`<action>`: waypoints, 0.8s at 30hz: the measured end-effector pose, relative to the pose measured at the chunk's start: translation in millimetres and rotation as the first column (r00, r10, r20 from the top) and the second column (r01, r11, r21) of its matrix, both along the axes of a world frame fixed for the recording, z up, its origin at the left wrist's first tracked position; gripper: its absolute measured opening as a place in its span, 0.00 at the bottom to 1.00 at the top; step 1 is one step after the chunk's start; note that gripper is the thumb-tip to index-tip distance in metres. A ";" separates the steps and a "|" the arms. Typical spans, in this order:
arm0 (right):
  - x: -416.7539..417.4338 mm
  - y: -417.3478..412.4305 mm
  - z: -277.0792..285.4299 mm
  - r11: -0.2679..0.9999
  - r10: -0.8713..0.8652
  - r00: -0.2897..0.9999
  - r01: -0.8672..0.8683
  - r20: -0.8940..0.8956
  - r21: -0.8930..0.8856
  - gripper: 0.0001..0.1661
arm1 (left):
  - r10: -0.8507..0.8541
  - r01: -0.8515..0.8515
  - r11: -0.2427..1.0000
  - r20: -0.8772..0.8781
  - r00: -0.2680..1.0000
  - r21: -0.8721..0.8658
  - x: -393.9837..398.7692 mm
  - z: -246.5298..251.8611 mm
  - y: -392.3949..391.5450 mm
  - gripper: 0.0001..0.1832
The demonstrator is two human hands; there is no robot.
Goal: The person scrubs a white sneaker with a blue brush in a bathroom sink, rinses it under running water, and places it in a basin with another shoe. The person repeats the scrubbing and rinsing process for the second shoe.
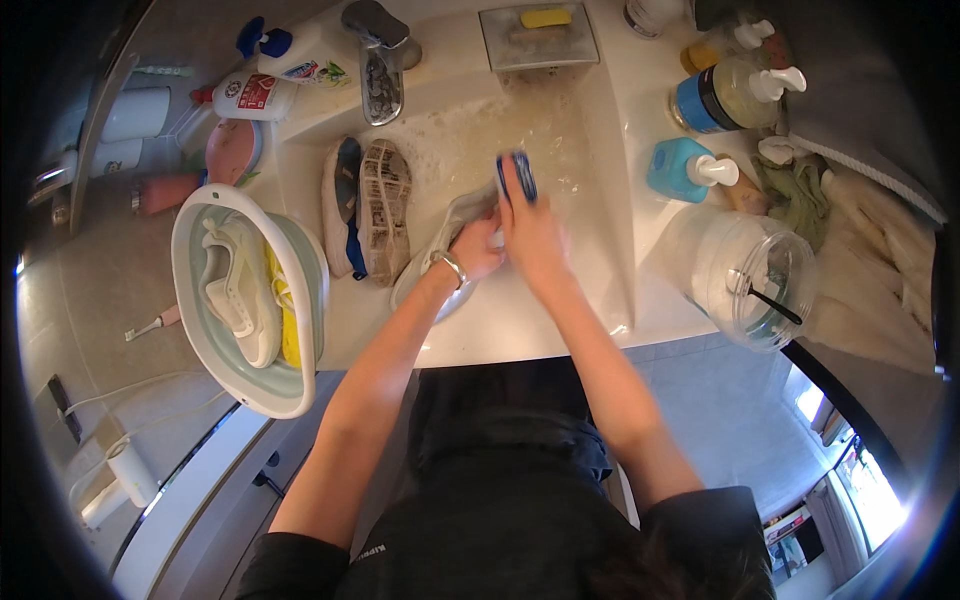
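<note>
My left hand (478, 251), with a silver bracelet at the wrist, grips a pale shoe (459, 212) at the front of the white sink (480, 341). In my right hand (536, 240) is a blue-backed scrubbing brush (517, 177), held over the shoe's far end; that hand is slightly blurred. Both hands hide much of the shoe, so brush contact cannot be made out. Cloudy, sudsy water (480, 142) lies in the basin. Left of it, one shoe (386, 214) shows its patterned sole, beside another dark-lined shoe (341, 206).
A pale green tub (321, 300) holds a white sneaker (244, 292) and something yellow. The faucet (382, 82) and a soap dish (540, 56) stand behind. Pump bottles (679, 169) and a clear jar (772, 292) with a black-handled spoon line the right side. Detergent bottles (251, 96) stand back left.
</note>
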State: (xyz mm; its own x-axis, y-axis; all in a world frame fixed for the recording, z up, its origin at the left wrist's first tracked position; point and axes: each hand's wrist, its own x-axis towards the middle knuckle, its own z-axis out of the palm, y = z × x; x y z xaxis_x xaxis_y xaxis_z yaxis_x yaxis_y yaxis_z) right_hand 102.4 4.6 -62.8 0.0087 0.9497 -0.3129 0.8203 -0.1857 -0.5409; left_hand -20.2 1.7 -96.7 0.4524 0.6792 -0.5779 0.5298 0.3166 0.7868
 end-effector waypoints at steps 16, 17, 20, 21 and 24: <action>3.1 5.9 -16.3 0.998 0.013 0.997 -0.017 0.076 0.054 0.31 | -0.065 0.063 0.987 0.006 0.998 0.151 3.3 4.0 1.8 0.29; 1.8 18.7 -16.8 0.997 -0.008 0.996 0.001 0.094 0.072 0.31 | -0.014 0.015 0.988 -0.012 1.000 0.156 3.3 -1.8 -3.7 0.30; 5.6 -21.6 7.2 0.993 0.088 0.992 -0.079 0.095 -0.089 0.29 | 0.044 -0.034 0.984 -0.051 0.998 0.174 1.8 -16.2 -6.7 0.30; 7.8 -38.3 13.6 0.983 0.123 0.988 -0.109 0.093 -0.147 0.29 | -0.021 0.029 0.989 -0.058 0.998 0.147 0.4 -7.6 -3.4 0.30; -4.2 -23.5 2.3 0.998 0.050 0.999 -0.050 0.004 -0.027 0.29 | 0.005 -0.007 0.998 0.041 0.999 0.058 -7.3 -16.5 -2.3 0.30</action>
State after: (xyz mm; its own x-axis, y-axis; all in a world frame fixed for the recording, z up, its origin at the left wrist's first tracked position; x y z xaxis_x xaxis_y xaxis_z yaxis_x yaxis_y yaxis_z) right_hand 98.2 -18.9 -60.5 -0.0367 0.9404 -0.3380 0.8316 -0.1588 -0.5322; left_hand -27.5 -0.6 -113.2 0.4704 0.7139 -0.5187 0.4953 0.2729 0.8248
